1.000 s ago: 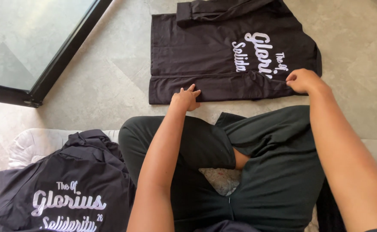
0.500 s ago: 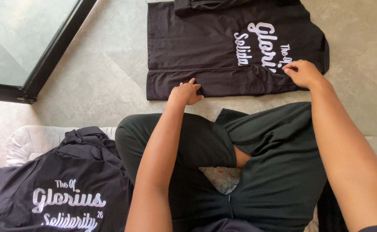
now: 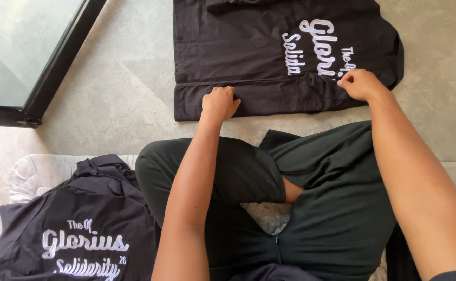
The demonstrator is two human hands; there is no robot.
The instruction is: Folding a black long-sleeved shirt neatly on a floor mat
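While you sit cross-legged on the pale floor [image 3: 108, 78], the single head view shows your left hand [image 3: 220, 102] curled into a loose fist on the near edge of the black shirt [image 3: 238, 47] spread flat in the upper middle of the frame, fingers apparently pinching the folded hem strip. Your right hand [image 3: 359, 84] sits at upper right, fingertips pinched on the fabric just below the white script lettering, where the cloth bunches a little. Both hands grasp the shirt; neither is released. Compared with a second ago, the left hand was flat and open on the hem and is now clenched, so the grip on the near edge has closed. The right hand has shifted from the shirt's lower right corner inward and up onto the fabric by the lettering. The near edge now reads as a turned-up band across the shirt's width, which looks like a fold starting along the bottom. The camera has also tipped down a bit, so the shirt sits higher in frame. At lower left a second black shirt [image 3: 77, 229] with white lettering lies crumpled on a light cushion [image 3: 35, 174], untouched, same spot as before. A dark-framed glass door [image 3: 56, 67] fills upper left.
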